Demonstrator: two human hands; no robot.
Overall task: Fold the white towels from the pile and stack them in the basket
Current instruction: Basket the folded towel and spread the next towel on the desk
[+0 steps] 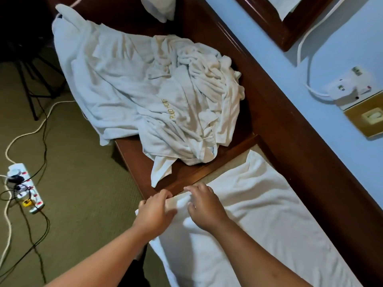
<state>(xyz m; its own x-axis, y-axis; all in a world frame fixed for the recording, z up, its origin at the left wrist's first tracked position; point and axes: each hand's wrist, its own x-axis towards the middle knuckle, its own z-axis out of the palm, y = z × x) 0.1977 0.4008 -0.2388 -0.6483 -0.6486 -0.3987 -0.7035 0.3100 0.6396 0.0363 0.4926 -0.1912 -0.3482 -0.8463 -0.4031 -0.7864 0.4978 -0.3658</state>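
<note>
A white towel (265, 220) lies spread along the near part of the wooden desk, wrinkled at its left end. My left hand (155, 212) grips that end at its near-left corner, fingers curled over the edge. My right hand (204, 206) sits just beside it on the same end, fingers bent and pinching a fold of the cloth. A crumpled pile of white towels (165, 94) with gold lettering covers the desk further away, one end hanging over the front edge. No basket is in view.
The dark wooden desk (186, 172) runs along a pale blue wall with a socket and white cable (350, 85). On the green carpet to the left lie a power strip (24, 187) and several cables. Dark chair legs (31, 83) stand at far left.
</note>
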